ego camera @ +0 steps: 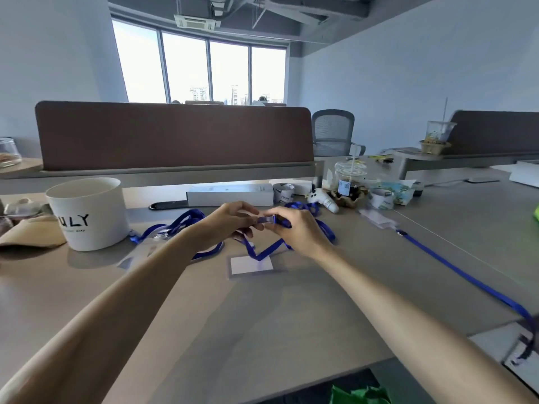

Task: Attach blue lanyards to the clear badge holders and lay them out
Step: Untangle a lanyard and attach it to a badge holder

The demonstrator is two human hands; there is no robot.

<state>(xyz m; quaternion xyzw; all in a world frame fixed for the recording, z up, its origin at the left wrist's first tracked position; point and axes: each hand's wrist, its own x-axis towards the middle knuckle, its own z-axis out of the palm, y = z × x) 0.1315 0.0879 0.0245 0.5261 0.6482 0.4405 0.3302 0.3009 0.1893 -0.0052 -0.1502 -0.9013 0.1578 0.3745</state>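
Note:
My left hand (pixel 230 221) and my right hand (pixel 294 228) meet above the middle of the desk. Together they pinch the clip end (pixel 267 220) of a blue lanyard (pixel 262 252), whose strap hangs down in loops onto the desk. A clear badge holder with a white card (pixel 251 265) lies flat just below the hands. Left of my left forearm lies another clear badge holder (pixel 151 243) with a blue lanyard (pixel 180 221). A third lanyard (pixel 455 269) stretches along the right side, ending at a clear badge holder (pixel 376 218).
A white bucket (pixel 90 214) with black letters stands at the left beside a tan cap (pixel 32 231). A long white box (pixel 230 194), tape rolls, a small toy and a drink cup (pixel 350 179) line the back under the brown divider (pixel 175 135).

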